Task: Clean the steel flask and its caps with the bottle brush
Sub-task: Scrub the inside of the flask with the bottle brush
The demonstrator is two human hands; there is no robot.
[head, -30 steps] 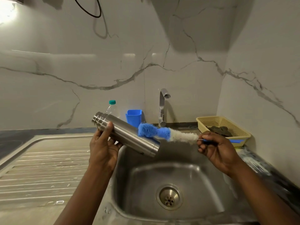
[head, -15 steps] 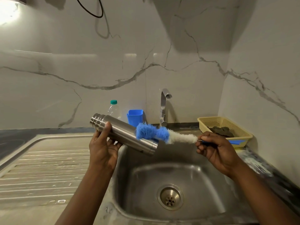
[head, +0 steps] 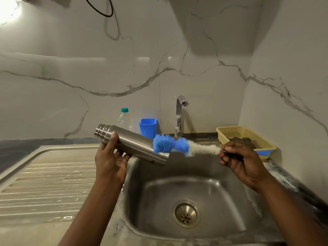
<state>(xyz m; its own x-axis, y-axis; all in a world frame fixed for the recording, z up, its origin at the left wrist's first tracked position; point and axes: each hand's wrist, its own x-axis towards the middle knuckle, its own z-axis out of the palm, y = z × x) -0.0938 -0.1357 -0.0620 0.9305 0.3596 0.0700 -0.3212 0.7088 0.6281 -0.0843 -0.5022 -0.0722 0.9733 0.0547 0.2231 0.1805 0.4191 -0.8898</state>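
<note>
A: Item one, steel flask (head: 134, 144)?
B: Held in the air over the left edge of the sink basin (head: 221, 201). Tilted, stepped end up and left, plain end down and right.
A: Left hand (head: 111, 160)?
B: Wrapped round the flask's upper half, thumb on top, fingers beneath.
A: Right hand (head: 239, 158)?
B: Fingers curled tight on the handle of the bottle brush (head: 179, 145), just past the white bristles.
A: Brush position?
B: Nearly level. The blue bristle tip lies against the flask's lower end, on its far side.
A: Other stock?
B: Tap (head: 179, 116), blue cup (head: 147, 127) and green-capped plastic bottle (head: 124, 119) at the back wall. Yellow basket (head: 248, 135) right of the basin, drainboard (head: 44, 178) left.
</note>
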